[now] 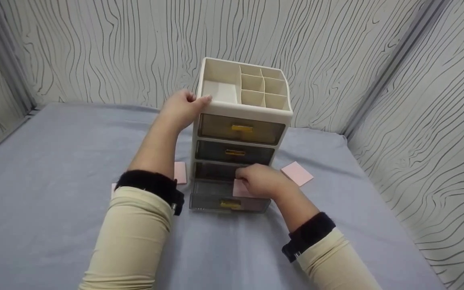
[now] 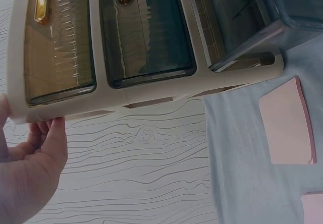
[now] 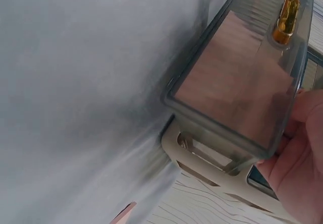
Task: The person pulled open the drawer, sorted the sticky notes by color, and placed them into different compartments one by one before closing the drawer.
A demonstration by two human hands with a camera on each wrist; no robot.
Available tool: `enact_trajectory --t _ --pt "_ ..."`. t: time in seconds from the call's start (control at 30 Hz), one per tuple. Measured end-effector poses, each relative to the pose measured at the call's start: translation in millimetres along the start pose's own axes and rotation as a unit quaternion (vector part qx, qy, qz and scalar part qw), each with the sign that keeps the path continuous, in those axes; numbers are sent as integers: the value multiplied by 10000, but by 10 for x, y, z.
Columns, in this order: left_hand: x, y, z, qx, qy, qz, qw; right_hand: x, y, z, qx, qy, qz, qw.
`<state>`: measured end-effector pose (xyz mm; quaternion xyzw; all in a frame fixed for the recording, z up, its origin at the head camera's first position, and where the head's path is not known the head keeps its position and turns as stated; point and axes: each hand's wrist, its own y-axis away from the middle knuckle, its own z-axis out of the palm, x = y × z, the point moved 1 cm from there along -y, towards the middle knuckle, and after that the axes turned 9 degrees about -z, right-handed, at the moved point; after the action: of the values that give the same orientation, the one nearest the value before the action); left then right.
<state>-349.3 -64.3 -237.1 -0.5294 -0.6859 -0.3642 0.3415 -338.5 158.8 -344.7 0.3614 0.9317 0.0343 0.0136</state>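
Note:
A cream desktop organizer (image 1: 252, 110) with smoky see-through drawers and gold handles stands upright on the cloth. At its top left edge, my left hand (image 1: 181, 108) grips the rim, thumb over the top and fingers against the side. The bottom drawer (image 1: 210, 202) is pulled out toward me. Into it reaches my right hand (image 1: 265, 180), fingers curled at a pink sticky note pad (image 1: 240, 190) that it holds. Through the drawer front in the right wrist view, pink paper (image 3: 227, 72) shows, while the right fingertips are partly hidden behind the drawer's edge.
One pink pad (image 1: 297, 174) lies on the cloth right of the organizer. Two more lie to its left, a nearer one (image 2: 314, 209) and another (image 2: 288, 125) close to the organizer. Open compartments (image 1: 264, 86) top the organizer, and a wood-grain patterned wall (image 1: 115, 48) stands behind.

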Motion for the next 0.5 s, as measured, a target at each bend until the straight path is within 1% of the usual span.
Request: enact_trajectory --t 0.2,0.4,0.5 --pt "3 9 -1 2 22 -50 10000 -16 -49 62 114 376 128 9991" --pt "2 18 -5 -14 60 -100 9999 -16 -77 157 148 508 295 9982" --pt "3 14 -7 -13 27 -5 10000 -12 -86 182 125 537 422 9976"
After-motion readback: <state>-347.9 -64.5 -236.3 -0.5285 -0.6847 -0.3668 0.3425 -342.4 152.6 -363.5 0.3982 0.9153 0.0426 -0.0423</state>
